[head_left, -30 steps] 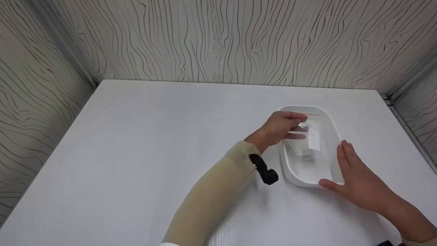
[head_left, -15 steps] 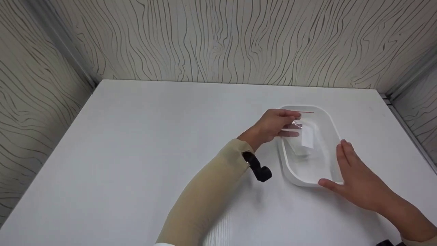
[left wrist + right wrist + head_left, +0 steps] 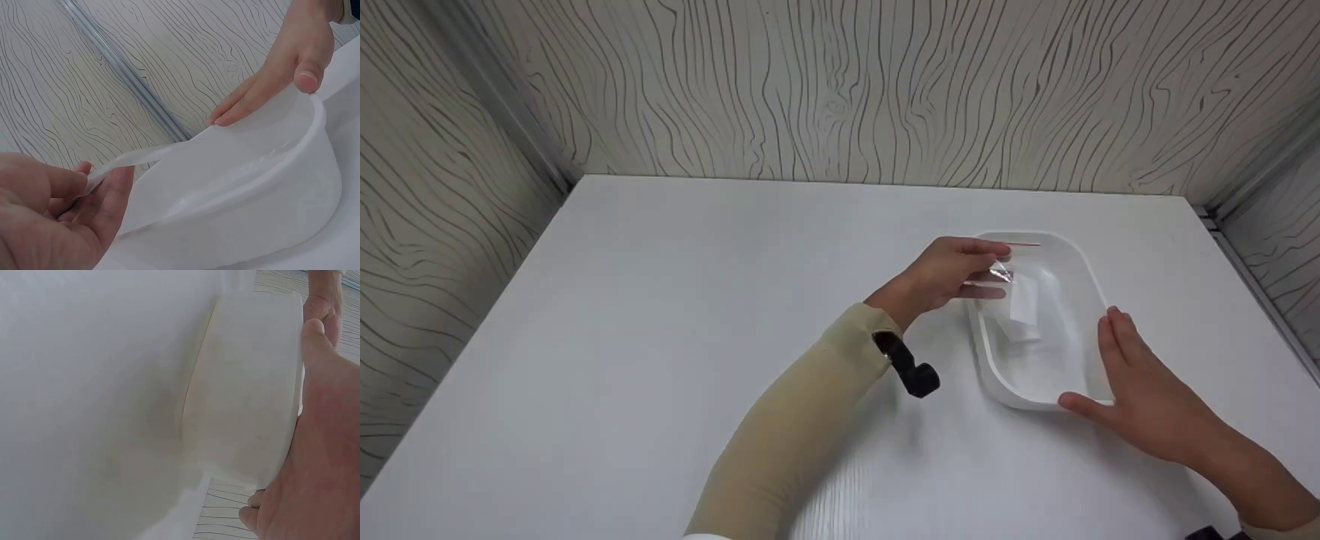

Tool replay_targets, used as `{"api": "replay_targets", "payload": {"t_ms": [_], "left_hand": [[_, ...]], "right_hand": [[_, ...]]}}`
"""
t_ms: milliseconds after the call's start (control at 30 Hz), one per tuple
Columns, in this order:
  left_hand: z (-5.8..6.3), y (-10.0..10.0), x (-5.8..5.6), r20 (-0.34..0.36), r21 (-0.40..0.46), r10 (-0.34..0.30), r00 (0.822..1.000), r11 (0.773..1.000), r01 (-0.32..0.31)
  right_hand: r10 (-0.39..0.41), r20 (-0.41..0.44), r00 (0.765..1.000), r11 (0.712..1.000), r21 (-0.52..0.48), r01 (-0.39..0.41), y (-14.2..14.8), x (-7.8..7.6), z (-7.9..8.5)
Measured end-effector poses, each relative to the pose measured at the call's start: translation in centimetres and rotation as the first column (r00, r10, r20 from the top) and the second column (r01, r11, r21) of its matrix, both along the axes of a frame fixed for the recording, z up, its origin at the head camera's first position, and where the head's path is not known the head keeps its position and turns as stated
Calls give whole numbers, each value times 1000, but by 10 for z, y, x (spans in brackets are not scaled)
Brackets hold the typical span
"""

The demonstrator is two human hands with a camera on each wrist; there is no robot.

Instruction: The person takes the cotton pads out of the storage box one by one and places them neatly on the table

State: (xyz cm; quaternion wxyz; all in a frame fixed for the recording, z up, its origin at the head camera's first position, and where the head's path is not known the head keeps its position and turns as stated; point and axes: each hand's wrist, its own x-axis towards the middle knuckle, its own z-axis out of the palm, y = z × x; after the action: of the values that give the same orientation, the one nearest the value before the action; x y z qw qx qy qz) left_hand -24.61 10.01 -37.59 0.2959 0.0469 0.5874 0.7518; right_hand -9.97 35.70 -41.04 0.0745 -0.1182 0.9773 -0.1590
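Clear bag held above white container, both hands engaged

Left hand (image 3: 949, 271): thumb and fingers pinched together on the edge of a clear plastic bag (image 3: 1003, 310). Bag lies over the far left part of a white container (image 3: 1054, 367); a red line (image 3: 1024, 244) runs along its far edge, and a white label (image 3: 1024, 300) shows on or in it. Cannot tell whether the bag touches the container floor.

Right hand (image 3: 1147, 397): fingers straight and side by side on the container's right rim, thumb spread apart at the near rim.

Container stands upright on the white table (image 3: 660, 337), towards its right side. Tan sleeve (image 3: 787, 427) on the left arm; black wrist device (image 3: 911, 367) at its cuff. Wood-grain panel (image 3: 840, 97) behind.
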Motion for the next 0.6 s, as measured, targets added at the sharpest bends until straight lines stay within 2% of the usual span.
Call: {"api": "replay_targets", "payload": {"t_ms": [200,600], "left_hand": [[-2,-12,-3,0,-2,-12,1000,1000,12],[-3,-37,-7,8,-18,5,1000,1000,-5]], "right_hand": [[11,-26,1000,1000,-9,-12,1,2,-2],[9,-44,999,1000,-2,-9,0,2,-3]]}}
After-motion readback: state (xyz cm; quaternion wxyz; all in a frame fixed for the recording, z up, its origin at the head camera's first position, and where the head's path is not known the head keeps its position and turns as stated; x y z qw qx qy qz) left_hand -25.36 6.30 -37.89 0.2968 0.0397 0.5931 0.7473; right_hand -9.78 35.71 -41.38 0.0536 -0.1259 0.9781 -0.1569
